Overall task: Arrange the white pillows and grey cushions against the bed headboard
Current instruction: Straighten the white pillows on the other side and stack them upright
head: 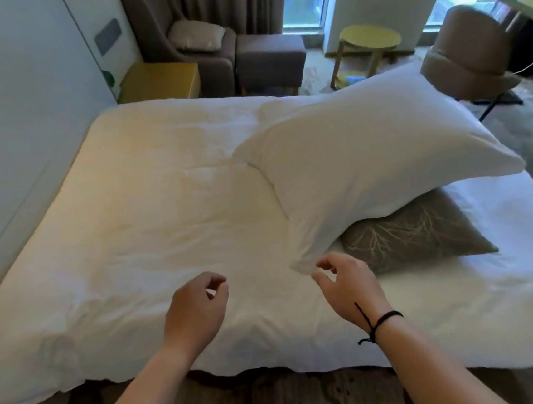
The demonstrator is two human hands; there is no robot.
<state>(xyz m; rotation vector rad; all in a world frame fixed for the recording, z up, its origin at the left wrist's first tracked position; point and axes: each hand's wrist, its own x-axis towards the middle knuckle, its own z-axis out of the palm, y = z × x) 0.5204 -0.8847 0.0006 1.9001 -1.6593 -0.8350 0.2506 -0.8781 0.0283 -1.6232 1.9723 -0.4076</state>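
Observation:
A large white pillow [374,155] lies slanted across the right half of the bed [129,215], and its near part rests on a grey cushion [424,232] with a pale branch pattern. My right hand [344,282] hovers at the pillow's near corner with fingers curled and apart, and I cannot tell if it touches the fabric. A black cord is tied around that wrist. My left hand [194,306] hangs over the white cover to the left, loosely curled and holding nothing. A second light cushion [197,36] sits on the armchair beyond the bed.
The pale panelled wall [6,113] runs along the bed's left side. Beyond the bed stand a yellow bedside cabinet [162,80], a brown armchair [150,24] with footstool [269,58], a round yellow table [370,40] and a tan swivel chair [469,52]. Carpet lies below the near edge.

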